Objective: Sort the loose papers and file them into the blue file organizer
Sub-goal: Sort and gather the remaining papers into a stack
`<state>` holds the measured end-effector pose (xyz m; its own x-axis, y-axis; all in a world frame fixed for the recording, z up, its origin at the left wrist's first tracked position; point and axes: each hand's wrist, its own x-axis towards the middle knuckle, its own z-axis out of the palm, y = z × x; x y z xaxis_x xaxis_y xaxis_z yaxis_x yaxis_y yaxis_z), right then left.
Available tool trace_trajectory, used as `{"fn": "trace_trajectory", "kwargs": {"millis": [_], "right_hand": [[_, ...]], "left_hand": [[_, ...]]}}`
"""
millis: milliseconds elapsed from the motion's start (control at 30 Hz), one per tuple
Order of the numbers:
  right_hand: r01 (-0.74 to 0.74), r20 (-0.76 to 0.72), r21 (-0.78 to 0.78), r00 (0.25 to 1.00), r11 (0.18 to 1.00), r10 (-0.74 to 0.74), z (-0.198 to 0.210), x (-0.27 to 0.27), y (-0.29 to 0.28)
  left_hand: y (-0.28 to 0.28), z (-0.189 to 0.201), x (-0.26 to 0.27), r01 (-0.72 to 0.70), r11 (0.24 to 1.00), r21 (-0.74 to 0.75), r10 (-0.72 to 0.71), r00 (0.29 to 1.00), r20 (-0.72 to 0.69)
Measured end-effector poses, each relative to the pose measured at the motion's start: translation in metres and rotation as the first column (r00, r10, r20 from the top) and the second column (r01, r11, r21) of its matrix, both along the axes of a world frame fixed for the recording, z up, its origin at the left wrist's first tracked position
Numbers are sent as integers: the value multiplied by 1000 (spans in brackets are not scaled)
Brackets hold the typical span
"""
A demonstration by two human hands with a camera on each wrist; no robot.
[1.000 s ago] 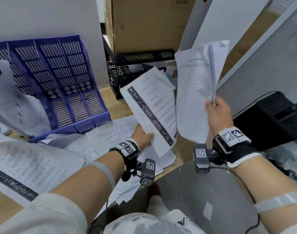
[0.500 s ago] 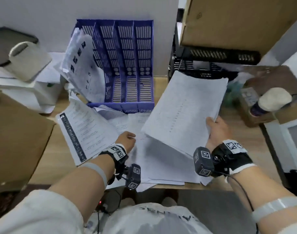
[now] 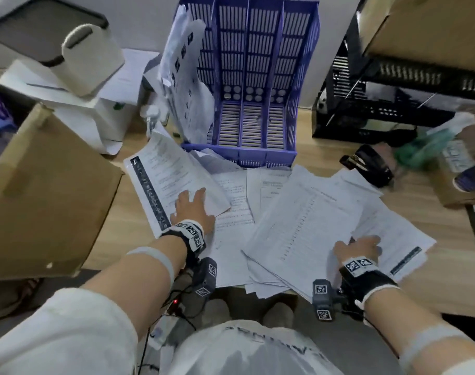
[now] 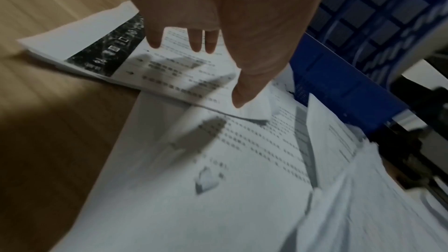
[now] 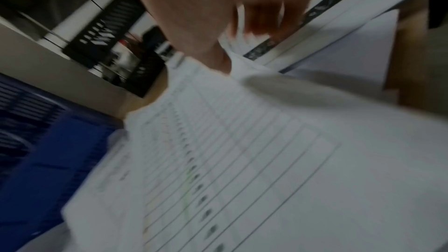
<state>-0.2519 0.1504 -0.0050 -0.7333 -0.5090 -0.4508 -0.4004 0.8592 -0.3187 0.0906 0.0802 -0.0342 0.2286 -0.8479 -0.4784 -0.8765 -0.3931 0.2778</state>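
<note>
The blue file organizer (image 3: pixel 254 85) stands upright at the back of the desk, with sheets (image 3: pixel 189 85) leaning in its leftmost slot. Loose papers cover the desk in front of it. My left hand (image 3: pixel 193 208) lies flat, fingers straight, on a sheet with a black side stripe (image 3: pixel 160 171); in the left wrist view my thumb touches the corner of that striped sheet (image 4: pixel 126 60). A stack topped by a ruled list (image 3: pixel 298 228) lies at centre right. My right hand (image 3: pixel 362 247) rests just right of it, fingertips on another striped sheet (image 3: pixel 405 239).
A large cardboard box (image 3: pixel 41 185) crowds the left edge. A white device (image 3: pixel 90 58) sits at back left. At the right stand a black wire rack (image 3: pixel 393 98), a black stapler (image 3: pixel 368 165), a greenish bottle (image 3: pixel 425 147) and another box (image 3: pixel 433 28).
My right hand has lowered the list stack onto the desk and let it go. My left hand has moved forward onto the striped sheet. The head view has tipped further down.
</note>
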Motion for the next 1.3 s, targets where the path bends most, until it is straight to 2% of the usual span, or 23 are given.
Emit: {"fn": "trace_trajectory", "kwargs": {"millis": [33, 67, 133, 233, 300, 400, 467, 600, 633, 667, 700, 767, 833, 867, 967, 1033, 1067, 1133, 1167, 1233, 1267, 1300], "right_hand": [[25, -57, -104, 998, 994, -31, 5, 11, -1], [5, -49, -176, 999, 984, -14, 10, 22, -4], [-103, 107, -206, 986, 973, 127, 14, 51, -17], [-323, 381, -231, 838, 918, 391, 11, 104, -44], [-431, 469, -264, 724, 863, 505, 9, 145, -63], [-570, 500, -252, 615, 782, 609, 9, 197, -93], [-612, 488, -215, 607, 761, 627, 5, 221, -111], [-719, 328, -117, 623, 685, 710, -4, 251, -115], [-737, 323, -108, 609, 667, 725, -5, 256, -108], [-760, 341, -92, 583, 644, 737, -7, 260, -100], [-794, 380, -63, 541, 605, 750, -9, 264, -91], [-872, 479, 20, 438, 489, 761, -9, 275, -71], [-923, 542, 69, 353, 378, 763, -10, 286, -55], [-934, 563, 68, 326, 350, 759, -12, 292, -49], [-961, 568, 30, 243, 276, 786, -10, 305, -35], [-968, 526, 35, 230, 249, 819, -8, 304, -34], [-963, 488, 30, 247, 266, 837, -7, 300, -35], [-954, 340, 26, 288, 298, 895, -6, 285, -39], [-960, 253, 46, 280, 277, 926, -6, 275, -40], [-977, 125, 143, 175, 157, 977, -10, 257, -37], [-976, 98, 190, 123, 102, 988, -12, 250, -35], [-972, 82, 224, 98, 78, 992, -14, 245, -33]], "left_hand": [[-2, 0, 8, -60, 998, 11, 60, 998, -17], [-3, -1, 18, -137, 990, 10, 138, 990, -29], [0, -2, 41, -317, 948, -30, 316, 948, -44], [6, 0, 82, -506, 860, -58, 501, 861, -91], [8, 1, 105, -529, 845, -79, 517, 846, -131], [9, -2, 125, -523, 843, -126, 481, 838, -259], [10, -2, 130, -557, 824, -100, 488, 788, -376], [10, -2, 140, -660, 748, 69, 561, 573, -598], [11, -4, 143, -663, 743, 90, 575, 564, -593], [12, -4, 146, -663, 745, 78, 586, 594, -551], [14, -4, 149, -657, 753, 39, 594, 653, -470], [17, -3, 153, -623, 777, -87, 586, 767, -261], [18, 6, 151, -560, 804, -200, 539, 828, -153], [17, 10, 147, -528, 820, -219, 499, 848, -176], [11, 19, 128, -435, 889, -143, 350, 847, -399], [12, 20, 110, -311, 946, -92, 229, 841, -490], [14, 19, 102, -229, 969, -93, 151, 846, -512], [18, 14, 87, -71, 991, -113, 0, 851, -525], [20, 9, 81, 19, 991, -132, -84, 859, -505], [23, 1, 73, 229, 967, -113, -254, 901, -353], [24, 1, 70, 325, 944, -54, -328, 914, -238], [26, 2, 69, 387, 922, -4, -384, 914, -130]]}}
